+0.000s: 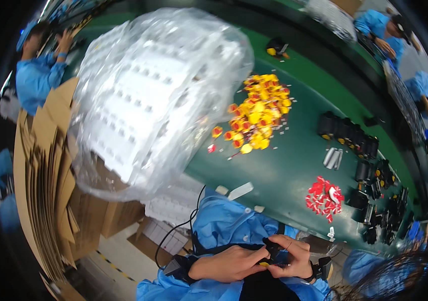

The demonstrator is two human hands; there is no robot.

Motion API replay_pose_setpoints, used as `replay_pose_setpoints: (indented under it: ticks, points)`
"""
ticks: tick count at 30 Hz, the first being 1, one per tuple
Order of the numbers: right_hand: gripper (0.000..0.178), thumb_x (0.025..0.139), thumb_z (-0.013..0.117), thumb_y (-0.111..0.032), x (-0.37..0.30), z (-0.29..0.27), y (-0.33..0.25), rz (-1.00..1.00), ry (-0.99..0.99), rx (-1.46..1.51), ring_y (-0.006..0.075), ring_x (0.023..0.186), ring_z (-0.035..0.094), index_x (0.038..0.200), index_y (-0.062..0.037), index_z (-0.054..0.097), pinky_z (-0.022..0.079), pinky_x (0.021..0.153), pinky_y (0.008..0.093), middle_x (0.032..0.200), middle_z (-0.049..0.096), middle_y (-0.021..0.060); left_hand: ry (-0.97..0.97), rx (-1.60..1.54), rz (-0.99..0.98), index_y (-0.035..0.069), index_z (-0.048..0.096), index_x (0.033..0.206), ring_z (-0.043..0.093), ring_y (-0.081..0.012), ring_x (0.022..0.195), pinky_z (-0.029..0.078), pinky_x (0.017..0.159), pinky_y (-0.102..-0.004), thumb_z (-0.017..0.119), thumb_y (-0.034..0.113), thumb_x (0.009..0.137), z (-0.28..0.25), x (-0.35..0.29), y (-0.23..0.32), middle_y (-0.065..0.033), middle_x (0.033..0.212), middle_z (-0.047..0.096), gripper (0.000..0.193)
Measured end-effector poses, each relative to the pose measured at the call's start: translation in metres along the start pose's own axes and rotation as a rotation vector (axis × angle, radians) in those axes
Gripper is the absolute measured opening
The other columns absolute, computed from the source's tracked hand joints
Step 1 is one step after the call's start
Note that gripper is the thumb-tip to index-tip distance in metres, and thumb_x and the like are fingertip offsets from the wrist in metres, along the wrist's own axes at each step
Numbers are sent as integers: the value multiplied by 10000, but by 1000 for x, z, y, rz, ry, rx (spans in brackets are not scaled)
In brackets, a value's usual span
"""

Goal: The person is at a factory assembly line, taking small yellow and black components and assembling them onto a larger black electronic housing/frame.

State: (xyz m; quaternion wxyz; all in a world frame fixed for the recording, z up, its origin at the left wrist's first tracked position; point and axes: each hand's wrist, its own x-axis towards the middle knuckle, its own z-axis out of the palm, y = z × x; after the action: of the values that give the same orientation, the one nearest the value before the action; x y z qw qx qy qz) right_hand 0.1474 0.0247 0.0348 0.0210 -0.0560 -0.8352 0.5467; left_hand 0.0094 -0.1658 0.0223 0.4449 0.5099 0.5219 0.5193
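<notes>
Close to my body, below the table's near edge, my left hand (226, 263) and my right hand (292, 257) meet with bent fingers. Between them is a small black part (272, 247) with a yellow piece (264, 264) on it. Both hands grip it, and the fingers cover much of its shape. On the green table (274, 165) in front lies a heap of small yellow round parts (256, 116) with red-orange insides. Nearer and to the right is a smaller pile of red pieces (319, 196).
A big clear plastic bag of white trays (144, 100) rises at the left. Beside it stand cardboard sheets (48, 180). Several black devices (347, 131) line the table's right side, near silver cylinders (332, 158). Co-workers in blue (38, 75) sit around the table.
</notes>
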Motion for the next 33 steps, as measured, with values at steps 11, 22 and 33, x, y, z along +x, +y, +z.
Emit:
replay_pose_setpoints:
  ticks: [11, 22, 33]
  points:
    - [669, 723, 830, -293, 17, 53, 1, 70, 18, 376, 193, 943, 696, 1209, 114, 618, 563, 797, 285, 1055, 696, 169, 335, -111, -7, 43, 562, 1166, 645, -276, 623, 465, 552, -356, 704, 162, 922, 11, -47, -10, -131, 765, 629, 307]
    - [668, 844, 730, 16, -16, 0, 0, -140, 553, 317, 326, 1109, 679, 1433, 69, 422, 557, 936, 406, 1255, 628, 250, 421, 942, 384, 34, 568, 998, 605, -332, 682, 485, 599, -434, 598, 35, 814, -76, 109, 33, -132, 797, 561, 187]
    - [356, 877, 676, 42, -39, -17, 21, -13, 863, 328, 258, 937, 738, 1223, 78, 602, 584, 831, 330, 1049, 713, 207, 54, 1185, 83, 22, 634, 1037, 648, -438, 866, 519, 726, -530, 606, 93, 916, -147, 298, -23, -220, 914, 662, 143]
